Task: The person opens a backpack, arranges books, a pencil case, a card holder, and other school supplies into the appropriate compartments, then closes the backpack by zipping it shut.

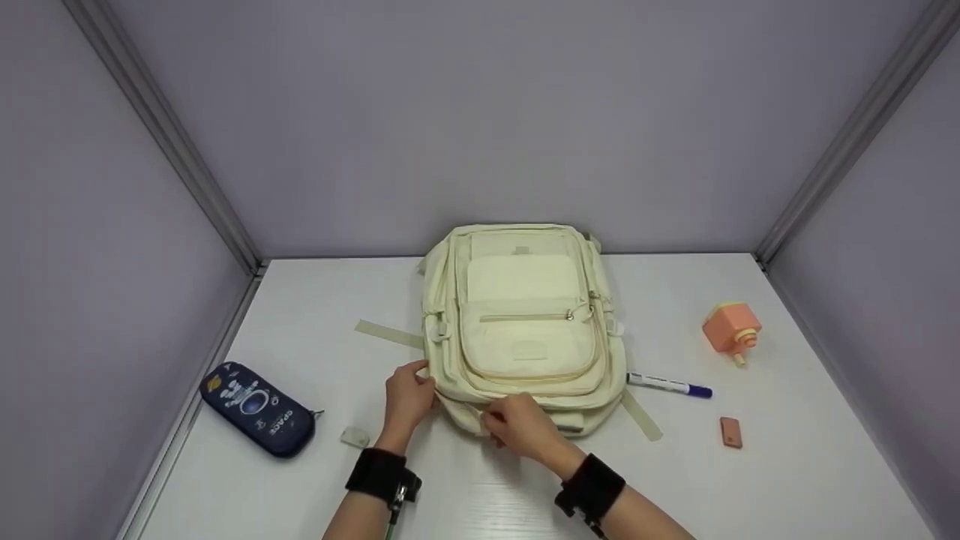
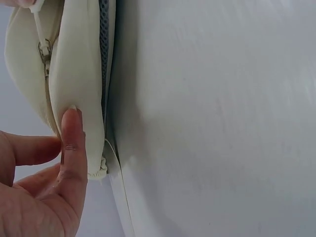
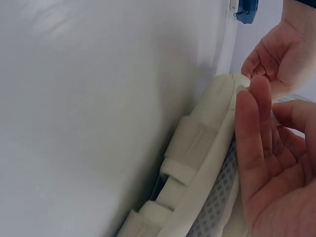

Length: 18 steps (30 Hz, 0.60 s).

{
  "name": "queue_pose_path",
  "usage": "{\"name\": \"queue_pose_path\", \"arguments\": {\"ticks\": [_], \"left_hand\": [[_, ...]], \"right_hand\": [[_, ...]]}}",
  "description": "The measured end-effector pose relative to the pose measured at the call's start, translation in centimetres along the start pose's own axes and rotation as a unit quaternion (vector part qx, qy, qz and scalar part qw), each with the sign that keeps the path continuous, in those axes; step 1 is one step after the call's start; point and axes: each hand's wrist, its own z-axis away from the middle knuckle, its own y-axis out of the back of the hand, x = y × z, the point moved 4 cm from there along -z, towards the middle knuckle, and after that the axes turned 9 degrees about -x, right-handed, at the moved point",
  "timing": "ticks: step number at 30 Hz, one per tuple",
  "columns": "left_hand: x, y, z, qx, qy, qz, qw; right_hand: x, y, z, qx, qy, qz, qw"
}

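Observation:
A cream backpack [image 1: 529,277] lies front side up on the white table, its bottom end toward me. My left hand [image 1: 409,396] is at its lower left corner; in the left wrist view, thumb and fingers pinch the fabric along a zipper seam. At the near edge is my right hand [image 1: 523,426]. Its fingertips, at the top corner of the left wrist view, pinch a pale zipper pull [image 2: 39,24] joined to a metal slider [image 2: 45,52]. Grey mesh [image 3: 217,192] shows along the bag's side in the right wrist view.
Left of the bag are a navy pencil case [image 1: 259,409] and a whitish eraser [image 1: 355,436]. To the right lie a marker [image 1: 667,385] with a blue cap, a reddish eraser [image 1: 731,433] and an orange pencil sharpener [image 1: 731,328]. Straps [image 1: 643,416] stick out on both sides.

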Motion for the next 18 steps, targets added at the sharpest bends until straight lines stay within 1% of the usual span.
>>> {"name": "queue_pose_path", "arguments": {"ticks": [3,7,14,18], "left_hand": [[-0.1,0.0,-0.1,0.001,0.001,0.010,1.0000],[-0.1,-0.1,-0.1,0.002,0.008,0.016,0.9998],[-0.2,-0.2,-0.1,0.008,0.005,0.002,1.0000],[-0.1,-0.3,0.0,0.007,-0.003,-0.009,0.9999]], "right_hand": [[0.4,0.7,0.5,-0.009,0.009,0.007,1.000],[1.3,1.5,1.2,-0.025,0.008,0.004,1.000],[2.3,2.5,2.0,-0.044,0.003,-0.007,0.999],[2.6,2.8,2.5,-0.054,0.003,-0.015,0.998]]}}
